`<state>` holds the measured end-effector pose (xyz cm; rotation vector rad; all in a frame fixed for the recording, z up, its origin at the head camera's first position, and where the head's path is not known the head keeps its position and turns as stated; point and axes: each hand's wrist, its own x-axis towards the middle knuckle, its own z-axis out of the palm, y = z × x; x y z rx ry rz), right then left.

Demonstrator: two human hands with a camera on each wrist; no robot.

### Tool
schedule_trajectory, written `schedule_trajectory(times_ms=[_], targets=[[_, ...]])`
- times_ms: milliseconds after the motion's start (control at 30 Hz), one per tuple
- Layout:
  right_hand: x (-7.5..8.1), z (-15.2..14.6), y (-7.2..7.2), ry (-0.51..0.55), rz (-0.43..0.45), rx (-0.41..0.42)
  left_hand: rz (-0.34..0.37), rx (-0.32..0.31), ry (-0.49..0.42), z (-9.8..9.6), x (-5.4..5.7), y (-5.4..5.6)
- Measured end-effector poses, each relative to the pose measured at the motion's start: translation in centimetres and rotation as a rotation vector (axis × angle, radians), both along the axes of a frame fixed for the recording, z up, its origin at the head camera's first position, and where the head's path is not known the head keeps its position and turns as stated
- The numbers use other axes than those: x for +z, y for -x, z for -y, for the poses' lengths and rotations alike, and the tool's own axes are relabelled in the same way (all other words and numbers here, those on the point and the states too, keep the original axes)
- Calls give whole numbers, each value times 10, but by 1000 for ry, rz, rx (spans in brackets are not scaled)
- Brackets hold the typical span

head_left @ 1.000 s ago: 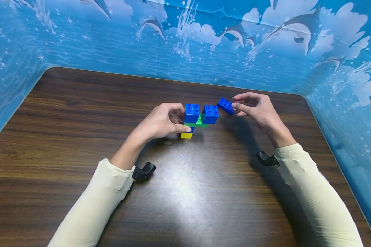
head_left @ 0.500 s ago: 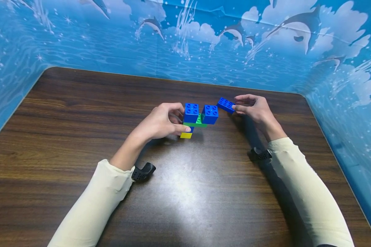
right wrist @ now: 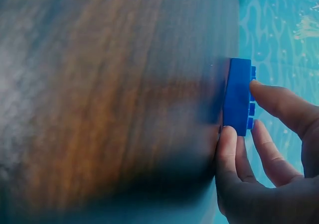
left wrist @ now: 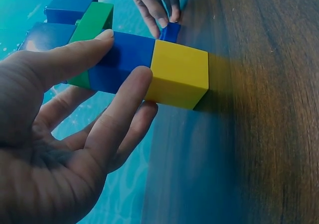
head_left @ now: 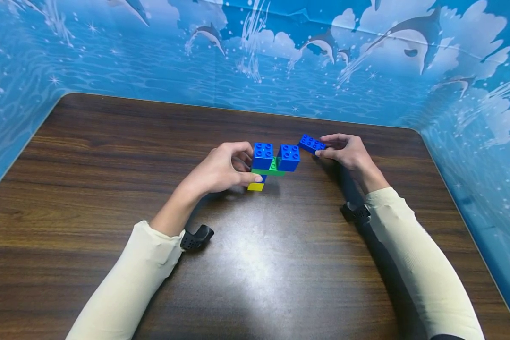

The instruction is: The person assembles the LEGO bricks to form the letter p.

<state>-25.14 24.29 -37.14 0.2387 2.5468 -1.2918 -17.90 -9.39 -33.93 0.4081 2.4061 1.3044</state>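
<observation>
My left hand (head_left: 221,170) holds a stack of toy building bricks upright on the table, thumb and fingers around its lower part. A yellow brick (left wrist: 179,74) forms the base, with a blue brick (left wrist: 127,62) above it. Across that lies a green brick (head_left: 274,165), which overhangs to the right. Two blue square bricks, one on the left (head_left: 263,156) and one on the right (head_left: 289,157), stand on the green one with a gap between them. Behind and to the right, my right hand (head_left: 349,152) pinches the near right end of a long blue brick (right wrist: 237,97) that lies studs up.
The dark wood table (head_left: 246,264) has a rounded far edge a little behind the bricks. A blue curtain (head_left: 255,56) printed with dolphins hangs behind it and along the sides. Black wrist mounts sit under both sleeves.
My right hand has come slightly left and closed on the end of the long blue brick, which has turned and shifted slightly. The left hand and the stack have stayed put.
</observation>
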Motion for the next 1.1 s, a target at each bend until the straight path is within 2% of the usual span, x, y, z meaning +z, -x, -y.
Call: schedule_trajectory(times_ms=[133,333,733,1000,1100], targets=[[-2,1,0,-36,-17,-5,-10,-9,10,0,0,0],[-4,1,0,-31,-29,3,-34,-23,33,0,-1,0],[-3,-1,-5,-24,3,32,-42,-30,79,-2,-3,1],[3,-1,-9,6,-12,44,-39,-35,74,-2,2,1],[7,-1,-10,29,-15,38,-20,-25,42,0,6,1]])
